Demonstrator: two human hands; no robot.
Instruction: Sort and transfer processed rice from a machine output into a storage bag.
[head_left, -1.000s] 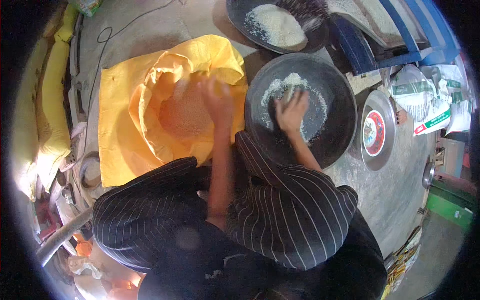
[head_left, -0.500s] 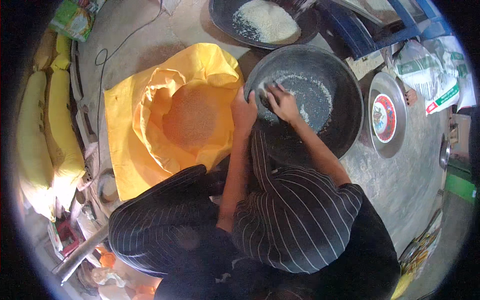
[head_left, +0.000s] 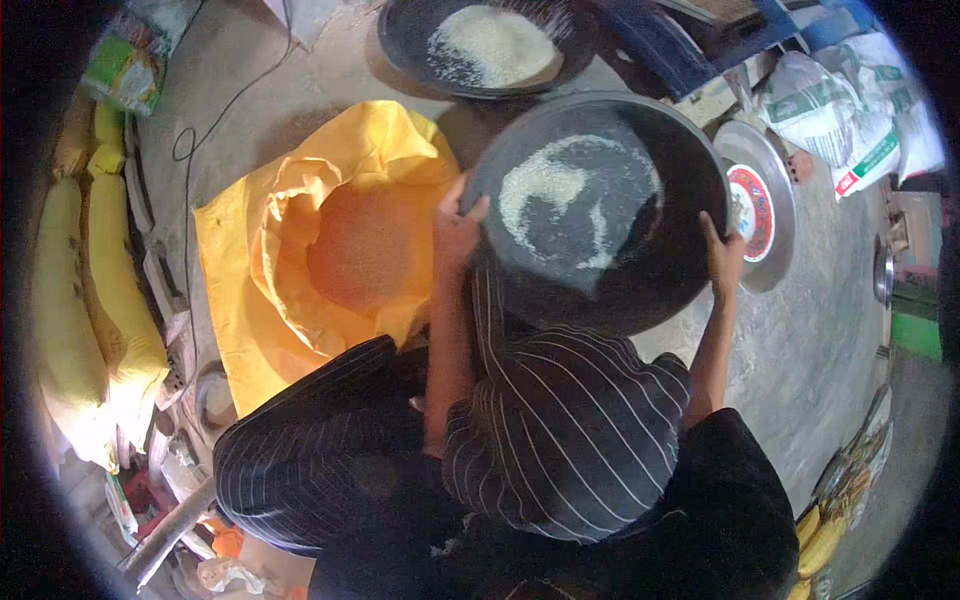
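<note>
A large dark round basin (head_left: 660, 290) is held by its rim between my two hands, above my striped lap. Grip of my left hand (head_left: 458, 228) is on its left rim, thumb over the edge. At the right rim my right hand (head_left: 724, 255) is closed the same way, fingers partly hidden beneath. White rice-like grains (head_left: 556, 185) lie in a ring with a thicker heap at the left. Beside my left hand stands an opened yellow sack (head_left: 285, 215), its mouth rolled down around fine brownish grains (head_left: 365, 245).
Beyond the basin is another dark basin (head_left: 395, 50) with a white grain pile. A metal tray (head_left: 785, 225) with a patterned plate (head_left: 755, 215) sits close at the right, near white-and-green bags (head_left: 815, 100). Full yellow sacks (head_left: 120, 260) stand at the far left; a cable (head_left: 188, 195) crosses the floor.
My right hand has left the grains and taken hold of the basin's right rim. The basin looks lifted or tilted, and the grains have spread into a wider ring.
</note>
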